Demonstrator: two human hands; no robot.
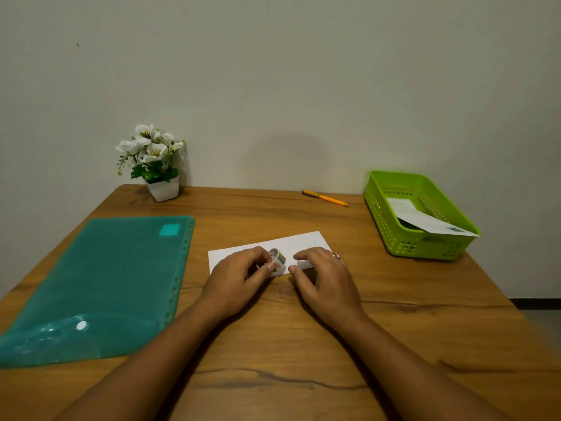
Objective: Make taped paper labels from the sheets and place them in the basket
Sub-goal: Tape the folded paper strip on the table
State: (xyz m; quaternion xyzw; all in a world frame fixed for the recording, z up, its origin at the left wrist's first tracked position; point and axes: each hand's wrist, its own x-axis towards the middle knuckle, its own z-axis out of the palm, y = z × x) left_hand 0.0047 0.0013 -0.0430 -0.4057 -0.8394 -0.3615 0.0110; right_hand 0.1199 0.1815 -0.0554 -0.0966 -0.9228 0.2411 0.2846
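**Tape roll pinched over sheet**

Left hand (239,278) pinches small patterned tape roll (278,257) over white paper sheet (303,241), tabletop centre. Right hand (321,278) fingertips (299,255) curled just beside roll; grip unclear. Lime plastic basket (425,246), far right edge, holds paper label (431,221).

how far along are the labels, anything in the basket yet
Done: one taped label lies in the green basket. In hand: the left hand holds the tape roll over a white sheet, right hand beside it. Left: tape this sheet and basket it; more sheets in the teal folder cannot be told.
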